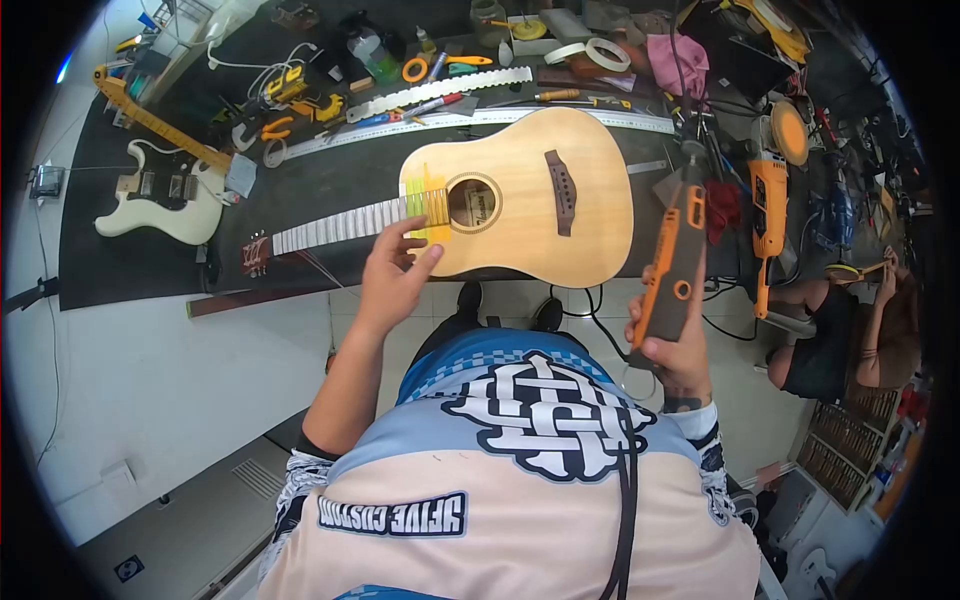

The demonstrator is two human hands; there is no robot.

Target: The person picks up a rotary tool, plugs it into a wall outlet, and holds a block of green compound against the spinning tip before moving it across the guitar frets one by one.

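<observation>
An acoustic guitar [530, 215] lies face up on the dark bench, its neck pointing left. Silver strips cover the fretboard [340, 226], and yellow and green tape [427, 195] sits where the neck meets the body. My left hand [398, 275] is at the guitar's lower edge beside the tape, fingers apart, with nothing in it. Wrapped round a black and orange rotary tool [672, 275], my right hand [680, 345] holds it upright to the right of the guitar body.
A white electric guitar body [165, 195] lies at the left. Behind the guitar are a long steel ruler [380, 132], pliers [276, 128] and tape rolls [608, 55]. An orange sander [768, 200] lies at the right. Another person [850, 330] sits at far right.
</observation>
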